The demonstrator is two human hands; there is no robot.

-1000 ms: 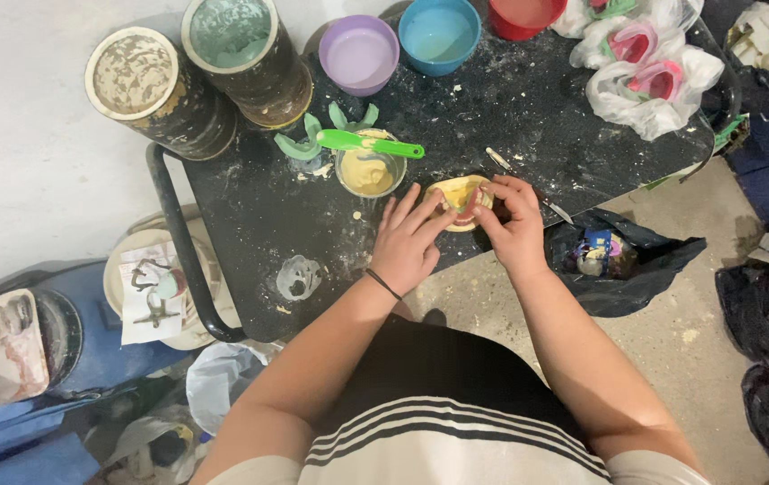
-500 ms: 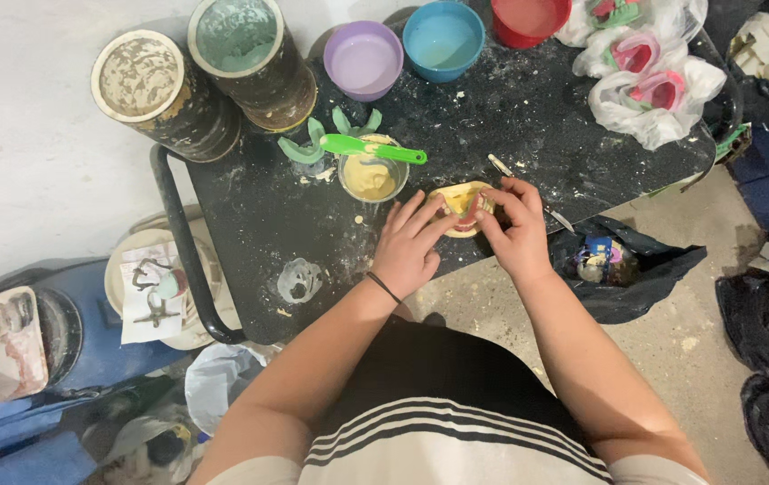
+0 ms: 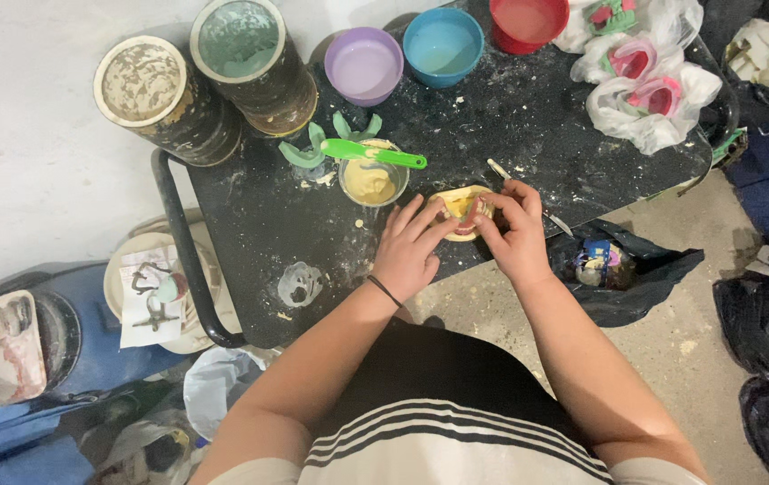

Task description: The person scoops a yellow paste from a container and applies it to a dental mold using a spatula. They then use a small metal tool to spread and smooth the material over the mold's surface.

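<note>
Head view: 2 hands (image 3: 461, 238) press 1 yellow mould (image 3: 458, 208); 3 bowls (image 3: 443, 47).

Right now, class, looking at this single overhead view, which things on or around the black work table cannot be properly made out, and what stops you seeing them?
- Yellow mould, head view: its middle is covered by the left hand and right hand.
- Red bowl: cut off by the top edge.
- Contents of the black bag: too small and jumbled.
- Slim tool by the right hand: its middle runs under the fingers.
- Lower table edge: hidden by the person's arms.
</note>
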